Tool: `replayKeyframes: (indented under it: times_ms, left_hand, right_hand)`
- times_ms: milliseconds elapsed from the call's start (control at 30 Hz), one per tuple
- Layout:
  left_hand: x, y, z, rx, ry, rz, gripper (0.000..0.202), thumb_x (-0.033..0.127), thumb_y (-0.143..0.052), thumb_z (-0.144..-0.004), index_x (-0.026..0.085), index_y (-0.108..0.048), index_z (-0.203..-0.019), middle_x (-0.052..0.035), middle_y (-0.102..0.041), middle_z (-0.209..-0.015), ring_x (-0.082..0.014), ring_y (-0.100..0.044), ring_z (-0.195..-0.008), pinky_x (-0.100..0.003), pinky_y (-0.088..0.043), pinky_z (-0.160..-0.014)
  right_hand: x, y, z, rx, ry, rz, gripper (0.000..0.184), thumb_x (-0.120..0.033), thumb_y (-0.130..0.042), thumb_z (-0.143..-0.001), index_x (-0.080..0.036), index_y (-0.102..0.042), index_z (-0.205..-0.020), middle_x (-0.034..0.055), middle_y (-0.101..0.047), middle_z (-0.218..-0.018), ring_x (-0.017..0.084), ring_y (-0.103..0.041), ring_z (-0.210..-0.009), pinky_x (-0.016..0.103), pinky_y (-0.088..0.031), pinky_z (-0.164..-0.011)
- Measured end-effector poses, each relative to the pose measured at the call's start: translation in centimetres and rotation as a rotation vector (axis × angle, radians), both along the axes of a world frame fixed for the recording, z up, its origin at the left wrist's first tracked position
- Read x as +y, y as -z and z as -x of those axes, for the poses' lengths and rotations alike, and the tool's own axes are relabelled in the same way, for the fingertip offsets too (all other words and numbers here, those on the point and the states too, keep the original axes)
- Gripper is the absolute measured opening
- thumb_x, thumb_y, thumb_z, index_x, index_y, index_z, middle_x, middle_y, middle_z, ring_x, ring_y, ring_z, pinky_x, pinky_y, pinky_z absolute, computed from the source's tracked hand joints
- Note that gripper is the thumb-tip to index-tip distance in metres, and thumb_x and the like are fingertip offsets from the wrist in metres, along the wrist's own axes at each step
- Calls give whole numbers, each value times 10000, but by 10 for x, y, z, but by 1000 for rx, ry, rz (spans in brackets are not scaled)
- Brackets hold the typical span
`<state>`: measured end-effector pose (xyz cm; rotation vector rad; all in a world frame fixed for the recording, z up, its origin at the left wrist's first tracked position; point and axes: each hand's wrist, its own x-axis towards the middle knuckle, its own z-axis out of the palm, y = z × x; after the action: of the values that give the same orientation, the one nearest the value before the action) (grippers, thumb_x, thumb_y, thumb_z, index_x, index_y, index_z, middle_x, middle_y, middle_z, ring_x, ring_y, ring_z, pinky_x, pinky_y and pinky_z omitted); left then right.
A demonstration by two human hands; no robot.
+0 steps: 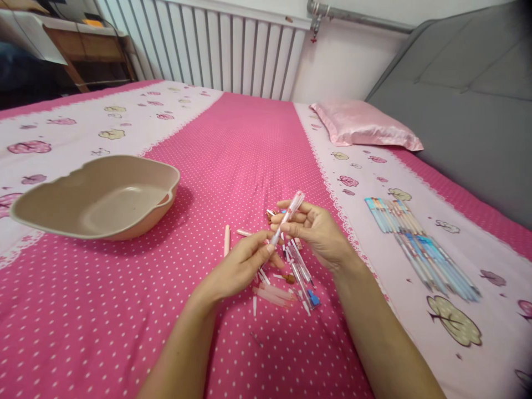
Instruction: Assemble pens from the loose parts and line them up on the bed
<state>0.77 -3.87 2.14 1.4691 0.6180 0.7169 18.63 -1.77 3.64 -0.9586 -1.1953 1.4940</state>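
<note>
Between my two hands a slim whitish pen (290, 215) with red marks is held at a slant. My left hand (243, 263) pinches its lower end, and my right hand (318, 233) grips it higher up between thumb and fingers. Loose pen parts lie on the bed just below and behind the hands: clear tubes (300, 266), pale pink barrels (274, 295), a brown piece (288, 279) and a blue piece (313, 298). A pink stick-like barrel (226, 240) lies beside my left hand. My fingers hide part of the pile.
A beige basin (95, 221) stands on the pink dotted bedspread (233, 144) at left. Rows of pens (436, 266) lie at right. Farther back are a pink pillow (366, 124), a grey headboard (465, 105) and a white radiator (224, 50).
</note>
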Motion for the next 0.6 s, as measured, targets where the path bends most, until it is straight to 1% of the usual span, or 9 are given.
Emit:
replayKeyframes:
  times_ms: [100,233,400,600]
  left_hand:
    - [0,1,1,-15,22,19,311,300,-390,-963,133,-487,-1207,-88,-710,-890,-208,-697,-829,-397,-520,-844]
    - [0,2,2,-7,31,29,337,299,-392,-963,145,-483,-1249,-92,-710,-922,-218,-688,-891,-409,-493,-897]
    - [0,1,1,8,27,17,348,296,-392,-964,146,-486,-1263,-91,-713,-915,-217,-683,-900,-400,-485,-903]
    - [0,0,2,27,27,-28,324,286,-390,-965,137,-524,-1219,-77,-718,-877,-197,-679,-871,-354,-486,-864]
  right_hand:
    - [-3,-3,-1,45,-68,43,510,-183,-790,-654,-209,-591,-1122,52,-713,-980,180,-690,-873,281,-560,-726]
    - [-5,-6,-2,87,-133,77,549,-162,-760,-690,-225,-548,-1193,50,-704,-1031,186,-677,-947,267,-559,-753]
    - [-5,-8,-2,102,-144,95,552,-148,-751,-700,-220,-535,-1203,51,-705,-1027,170,-681,-931,219,-560,-689]
    - [-6,-10,-3,133,-176,91,514,-139,-734,-719,-226,-542,-1188,38,-708,-1016,158,-681,-928,210,-559,-705]
